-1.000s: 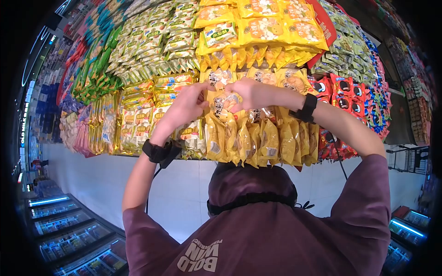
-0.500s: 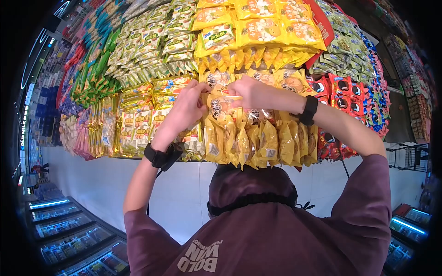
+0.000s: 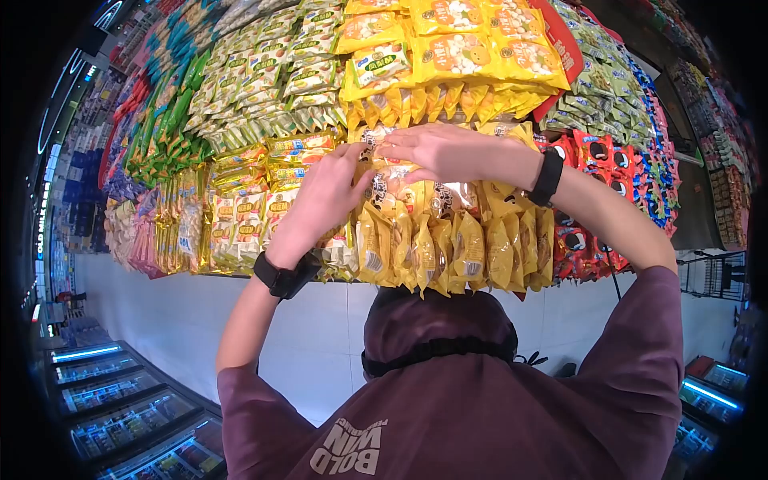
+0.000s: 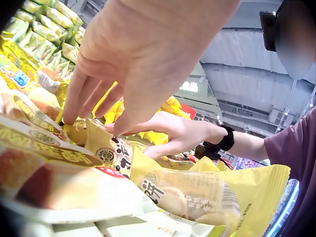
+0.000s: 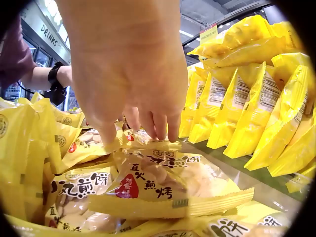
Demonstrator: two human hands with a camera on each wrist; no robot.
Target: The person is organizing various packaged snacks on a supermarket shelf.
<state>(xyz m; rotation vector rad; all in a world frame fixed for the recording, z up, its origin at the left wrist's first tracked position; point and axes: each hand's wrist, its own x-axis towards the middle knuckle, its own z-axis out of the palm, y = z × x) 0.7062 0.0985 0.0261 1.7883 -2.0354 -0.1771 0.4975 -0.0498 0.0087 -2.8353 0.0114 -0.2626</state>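
Note:
Over a display of snacks, my left hand (image 3: 316, 204) reaches in from the left, fingers extended. Its fingertips and thumb rest at the sides of a yellow biscuit packet (image 3: 390, 186) with a clear window. That packet's end (image 4: 107, 154) shows below the thumb in the left wrist view. My right hand (image 3: 448, 154) lies across the same row from the right, fingers straight and thumb apart. In the right wrist view its fingertips reach down at the far end of another biscuit packet (image 5: 168, 177). The hand itself hides part of the packets.
A front row of upright yellow packets (image 3: 468, 248) lines the display edge. Behind stand stacked yellow bags (image 3: 456, 52); gold-and-white packets (image 3: 236, 216) are to the left, red packets (image 3: 600, 160) to the right. A shopping cart (image 3: 712, 276) stands far right.
Both hands held the yellow packet by its upper end earlier; now their fingers are straightened over it. My right hand has flattened and turned across the row, its wrist slightly farther right.

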